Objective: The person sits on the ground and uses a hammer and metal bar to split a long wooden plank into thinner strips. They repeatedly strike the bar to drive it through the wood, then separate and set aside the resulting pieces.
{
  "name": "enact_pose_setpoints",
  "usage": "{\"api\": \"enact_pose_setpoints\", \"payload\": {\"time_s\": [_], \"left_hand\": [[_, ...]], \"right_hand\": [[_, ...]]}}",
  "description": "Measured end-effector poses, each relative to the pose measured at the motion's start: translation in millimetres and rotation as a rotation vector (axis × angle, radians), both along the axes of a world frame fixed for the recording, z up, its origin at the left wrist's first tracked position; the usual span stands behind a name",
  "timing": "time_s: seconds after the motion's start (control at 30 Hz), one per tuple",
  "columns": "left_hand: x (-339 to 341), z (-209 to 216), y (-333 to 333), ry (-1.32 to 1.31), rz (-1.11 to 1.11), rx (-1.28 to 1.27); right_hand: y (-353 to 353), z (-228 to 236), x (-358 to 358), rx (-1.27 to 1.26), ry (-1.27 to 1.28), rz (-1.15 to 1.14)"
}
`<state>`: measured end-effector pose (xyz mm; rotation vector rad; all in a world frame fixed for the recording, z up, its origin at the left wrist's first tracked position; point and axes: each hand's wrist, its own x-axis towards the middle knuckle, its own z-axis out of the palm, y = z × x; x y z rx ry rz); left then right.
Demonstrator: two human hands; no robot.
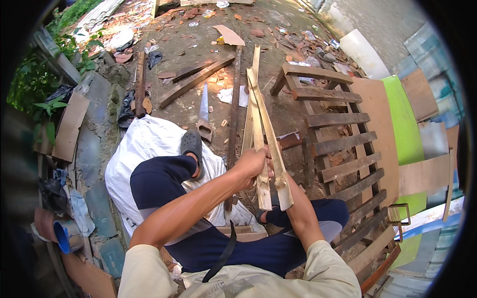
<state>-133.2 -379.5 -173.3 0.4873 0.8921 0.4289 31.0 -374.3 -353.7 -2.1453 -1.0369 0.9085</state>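
Two long pale lengths of split bamboo run away from me in front of my lap, crossing at their far part. My left hand [252,165] is closed around the left bamboo strip [263,191]. Behind the right bamboo strip [282,186], my right hand [271,155] is closed and partly covered by it; the fingers I can see grip at that strip. Another pale strip [247,131] shows just left of them, its lower end hidden near my left hand. A handsaw [204,111] with a wooden handle lies on the ground beyond my left foot.
I sit with bent legs on a white sack [144,144]. A slatted wooden frame [343,134] stands close on my right. Wooden beams [198,79] and a long dark pole [235,109] lie ahead. A low concrete wall [97,164] runs along my left.
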Motion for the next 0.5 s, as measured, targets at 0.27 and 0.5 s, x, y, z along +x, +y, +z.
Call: {"api": "enact_pose_setpoints", "payload": {"time_s": [0.27, 0.5], "left_hand": [[-21, 34, 25, 0.054, 0.02, -0.022], [-51, 127, 149, -0.166, -0.121, 0.256]], "right_hand": [[72, -10, 22, -0.054, -0.21, 0.039], [112, 142, 20, 0.134, -0.355, 0.176]]}}
